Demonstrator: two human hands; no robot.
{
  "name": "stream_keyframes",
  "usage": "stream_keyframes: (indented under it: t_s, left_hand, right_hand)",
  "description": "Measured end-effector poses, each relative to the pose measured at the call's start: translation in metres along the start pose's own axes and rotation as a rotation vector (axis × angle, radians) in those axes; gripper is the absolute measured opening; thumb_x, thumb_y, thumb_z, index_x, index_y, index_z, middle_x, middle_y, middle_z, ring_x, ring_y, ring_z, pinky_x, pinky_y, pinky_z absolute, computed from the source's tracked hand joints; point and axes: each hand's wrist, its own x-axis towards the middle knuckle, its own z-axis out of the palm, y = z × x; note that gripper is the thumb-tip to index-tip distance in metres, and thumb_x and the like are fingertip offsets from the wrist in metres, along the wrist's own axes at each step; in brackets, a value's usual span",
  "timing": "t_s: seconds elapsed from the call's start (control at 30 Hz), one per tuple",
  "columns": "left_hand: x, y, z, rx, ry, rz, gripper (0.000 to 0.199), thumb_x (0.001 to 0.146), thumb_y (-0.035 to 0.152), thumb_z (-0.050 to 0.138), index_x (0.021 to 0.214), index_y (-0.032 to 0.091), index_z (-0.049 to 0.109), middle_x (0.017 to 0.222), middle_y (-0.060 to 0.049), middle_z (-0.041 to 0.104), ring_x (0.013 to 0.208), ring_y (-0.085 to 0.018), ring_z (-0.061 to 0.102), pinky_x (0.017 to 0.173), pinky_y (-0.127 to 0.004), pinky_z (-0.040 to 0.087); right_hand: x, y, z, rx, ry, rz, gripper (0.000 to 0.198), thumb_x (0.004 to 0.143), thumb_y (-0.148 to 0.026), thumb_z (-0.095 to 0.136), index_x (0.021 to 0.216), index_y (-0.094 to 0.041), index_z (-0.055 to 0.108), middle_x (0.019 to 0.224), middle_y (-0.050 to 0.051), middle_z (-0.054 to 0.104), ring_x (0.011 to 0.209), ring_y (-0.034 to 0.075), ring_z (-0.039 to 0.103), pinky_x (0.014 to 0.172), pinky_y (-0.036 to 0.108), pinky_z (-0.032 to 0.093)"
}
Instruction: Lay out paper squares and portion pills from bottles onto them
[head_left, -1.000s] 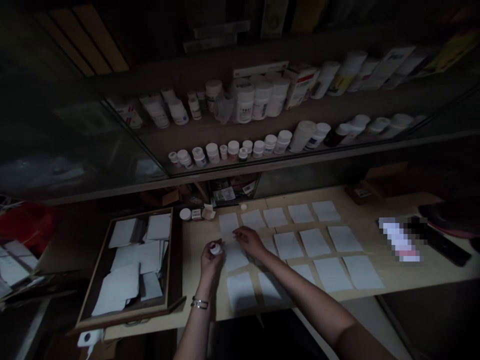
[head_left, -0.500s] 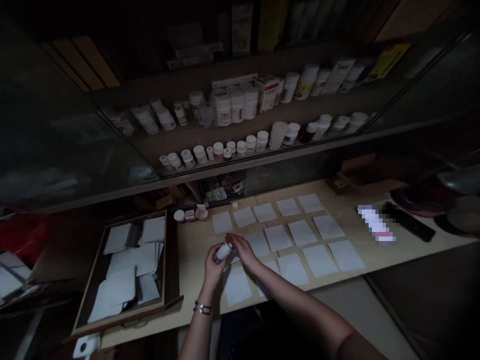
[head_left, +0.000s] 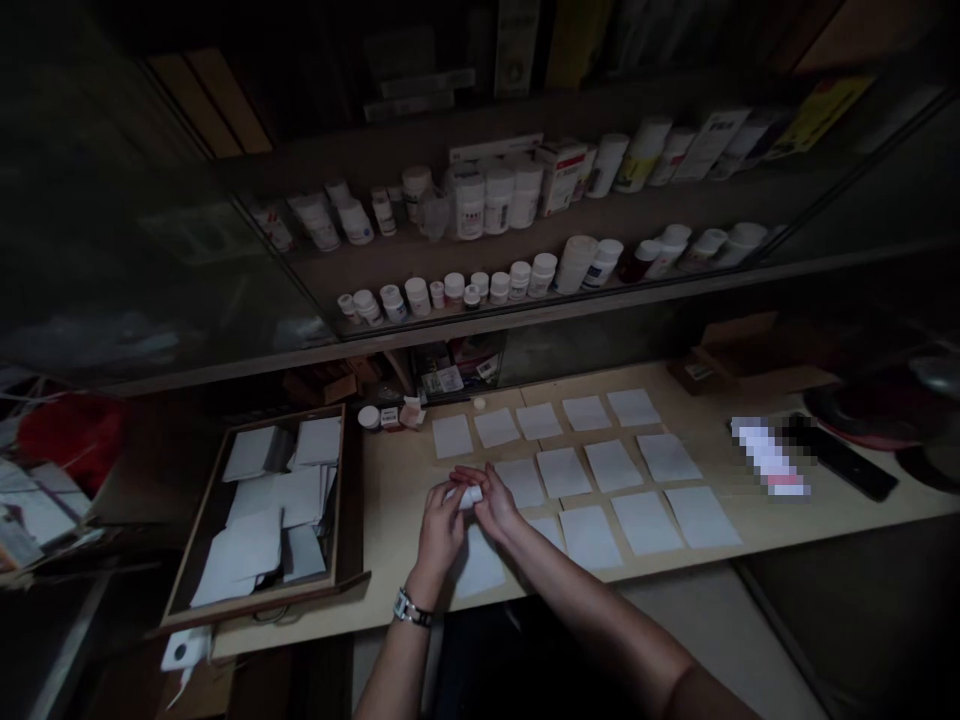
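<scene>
My left hand (head_left: 441,530) is wrapped round a small white pill bottle (head_left: 470,496), which lies tilted over with one end toward my right palm. My right hand (head_left: 495,508) is cupped close against that end, its fingers stretched out and apart; whether anything lies in the palm is hidden. Beneath both hands are rows of white paper squares (head_left: 564,471) laid out on the pale wooden tabletop (head_left: 397,500). A small round white cap (head_left: 480,404) rests behind the back row.
To the left sits a wooden drawer (head_left: 339,510) with stacks of white paper. A white jar (head_left: 369,418) and small boxes stand behind. Shelves (head_left: 420,325) of medicine bottles rise at the back. On the right are a black phone (head_left: 847,458) and an open cardboard box (head_left: 757,350).
The bottle has tipped over further toward my right hand. My right hand has turned and cupped round the bottle's end. The view has shifted slightly left.
</scene>
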Motion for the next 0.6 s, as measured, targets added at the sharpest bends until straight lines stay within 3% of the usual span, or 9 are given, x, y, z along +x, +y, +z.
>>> stream_keyframes:
  t_s: [0.27,0.4,0.6]
  left_hand:
    - [0.0001,0.0012,0.0061,0.102,0.027,0.038,0.052,0.072,-0.002,0.046,0.114,0.024,0.061,0.107,-0.009,0.058,0.103,-0.024,0.051,0.090,-0.042,0.046]
    - [0.0041,0.0054,0.0043,0.121,-0.007,0.063,0.053,0.072,-0.004,0.044,0.113,0.024,0.061,0.107,-0.009,0.058,0.102,-0.024,0.051,0.089,-0.042,0.047]
    - [0.0044,0.0069,0.0042,0.149,0.038,0.070,0.055,0.072,-0.004,0.045,0.117,0.025,0.059,0.109,-0.009,0.057,0.104,-0.025,0.050,0.090,-0.043,0.046]
  right_hand:
    - [0.0090,0.0014,-0.0080,0.089,-0.002,0.081,0.045,0.082,-0.053,0.039,0.080,-0.018,0.066,0.087,0.012,0.070,0.094,0.025,0.064,0.092,0.042,0.044]
    - [0.0080,0.0050,-0.0072,0.089,0.045,0.062,0.044,0.082,-0.053,0.040,0.077,-0.019,0.066,0.083,0.011,0.070,0.091,0.025,0.065,0.093,0.040,0.045]
    - [0.0066,-0.0011,-0.0036,0.110,0.028,0.047,0.044,0.085,-0.051,0.038,0.079,-0.018,0.067,0.086,0.011,0.070,0.092,0.024,0.064,0.092,0.038,0.045]
